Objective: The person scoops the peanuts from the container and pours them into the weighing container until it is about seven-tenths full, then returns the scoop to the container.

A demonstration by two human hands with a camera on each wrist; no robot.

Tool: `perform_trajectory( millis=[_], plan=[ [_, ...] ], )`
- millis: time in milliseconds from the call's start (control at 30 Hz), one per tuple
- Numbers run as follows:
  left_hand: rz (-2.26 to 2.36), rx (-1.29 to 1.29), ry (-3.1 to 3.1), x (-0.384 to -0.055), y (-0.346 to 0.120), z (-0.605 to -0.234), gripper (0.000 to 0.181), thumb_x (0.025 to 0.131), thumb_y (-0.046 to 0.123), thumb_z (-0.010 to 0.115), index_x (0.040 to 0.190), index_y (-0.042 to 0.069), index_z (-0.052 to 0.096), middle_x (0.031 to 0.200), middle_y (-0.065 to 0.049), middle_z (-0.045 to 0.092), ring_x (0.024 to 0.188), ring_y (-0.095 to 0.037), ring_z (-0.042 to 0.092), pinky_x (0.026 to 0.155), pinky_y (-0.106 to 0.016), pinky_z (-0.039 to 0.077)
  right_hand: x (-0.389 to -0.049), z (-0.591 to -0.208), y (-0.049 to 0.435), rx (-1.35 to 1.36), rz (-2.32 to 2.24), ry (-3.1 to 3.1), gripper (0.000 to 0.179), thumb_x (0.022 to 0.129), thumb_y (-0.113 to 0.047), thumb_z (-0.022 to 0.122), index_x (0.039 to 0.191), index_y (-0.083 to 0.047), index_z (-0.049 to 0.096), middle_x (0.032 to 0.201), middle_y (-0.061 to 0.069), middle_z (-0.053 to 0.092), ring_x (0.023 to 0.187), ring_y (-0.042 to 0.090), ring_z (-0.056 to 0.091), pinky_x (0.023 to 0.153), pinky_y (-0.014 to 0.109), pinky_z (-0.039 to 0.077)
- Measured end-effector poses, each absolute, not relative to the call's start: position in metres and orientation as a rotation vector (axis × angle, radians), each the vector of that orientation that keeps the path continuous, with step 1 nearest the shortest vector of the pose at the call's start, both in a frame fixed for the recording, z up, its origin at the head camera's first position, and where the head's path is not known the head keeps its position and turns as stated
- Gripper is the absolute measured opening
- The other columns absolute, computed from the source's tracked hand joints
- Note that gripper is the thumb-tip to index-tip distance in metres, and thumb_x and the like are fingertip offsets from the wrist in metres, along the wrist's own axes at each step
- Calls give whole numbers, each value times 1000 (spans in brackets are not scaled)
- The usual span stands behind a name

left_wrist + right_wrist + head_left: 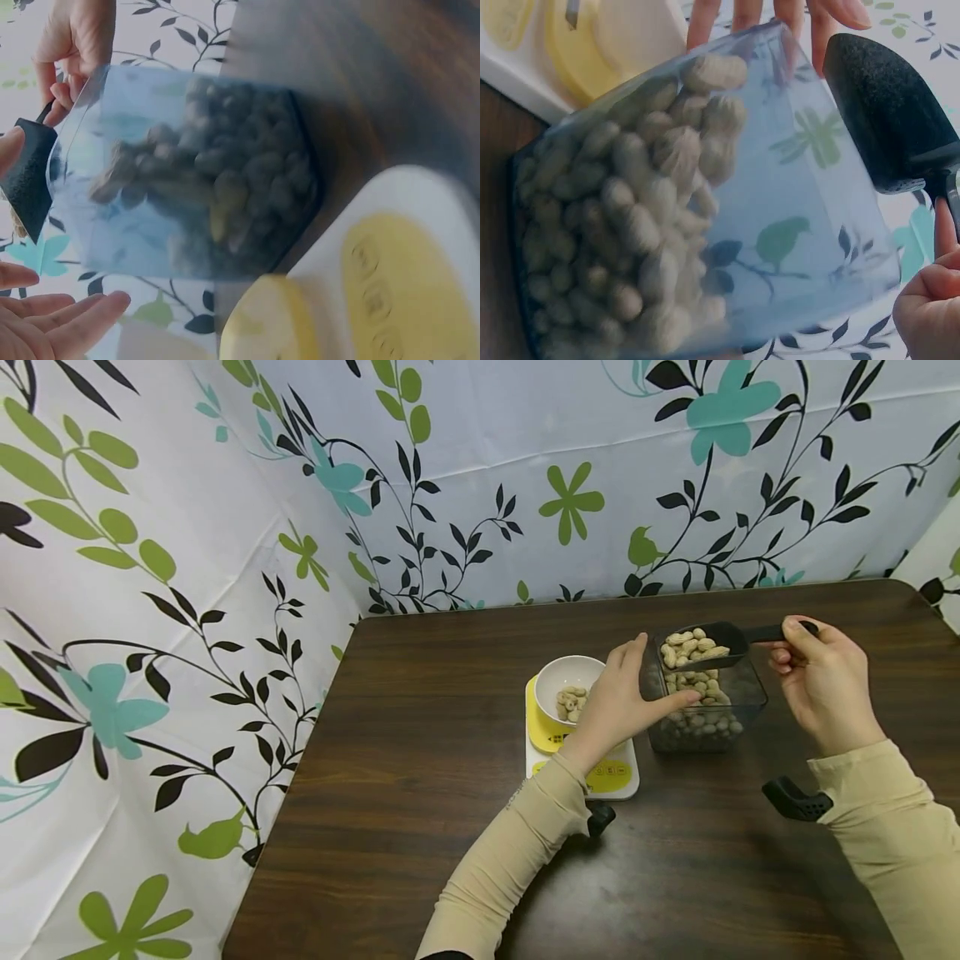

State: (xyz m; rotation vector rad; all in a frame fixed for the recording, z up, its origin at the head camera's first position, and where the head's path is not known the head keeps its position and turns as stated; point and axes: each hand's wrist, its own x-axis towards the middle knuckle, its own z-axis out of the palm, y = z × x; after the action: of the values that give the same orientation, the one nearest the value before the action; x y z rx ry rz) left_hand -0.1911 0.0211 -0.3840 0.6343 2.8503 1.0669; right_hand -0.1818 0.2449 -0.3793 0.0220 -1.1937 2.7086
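Note:
My right hand [828, 685] pinches the handle of a black scoop [729, 642] between thumb and fingers. The scoop, loaded with unshelled peanuts [692, 647], hangs over a clear plastic box [817, 247] of more peanuts [637, 225]. At the box's left side is my left hand [618, 693], fingers straight and spread, thumb reaching across the rim; it holds nothing. Left of the box, a white bowl [551, 672] with a few peanuts [570, 702] stands on a yellow-and-white kitchen scale [618, 791]. My left hand partly hides the bowl and scale.
The dark wooden table [420, 760] extends left of the scale and in front of the box. Behind and to the left hangs a white cloth [480, 518] with a leaf and flower print. Black wrist mounts [797, 800] stick out under the cuffs.

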Motion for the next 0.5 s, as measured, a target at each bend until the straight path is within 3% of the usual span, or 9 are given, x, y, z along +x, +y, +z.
perform_trajectory(
  millis=[300,500],
  plan=[
    [997,573,2943,-201,-3,-376,99,76,66,60,151,27,10,153,-3,26,135,-21,39,98,-37,46,-193,-362,218,-10,2679,-1296,16,87,-8,61,100,-2,53,87,5,48,66,12,42,58,21,38],
    [1010,529,3003,-204,-23,-379,102,74,66,63,151,25,10,154,-5,23,140,-23,31,107,-42,38,-201,-357,197,6,2655,-1385,20,88,-11,61,101,-3,49,86,4,48,66,10,41,57,19,39]
  ],
)
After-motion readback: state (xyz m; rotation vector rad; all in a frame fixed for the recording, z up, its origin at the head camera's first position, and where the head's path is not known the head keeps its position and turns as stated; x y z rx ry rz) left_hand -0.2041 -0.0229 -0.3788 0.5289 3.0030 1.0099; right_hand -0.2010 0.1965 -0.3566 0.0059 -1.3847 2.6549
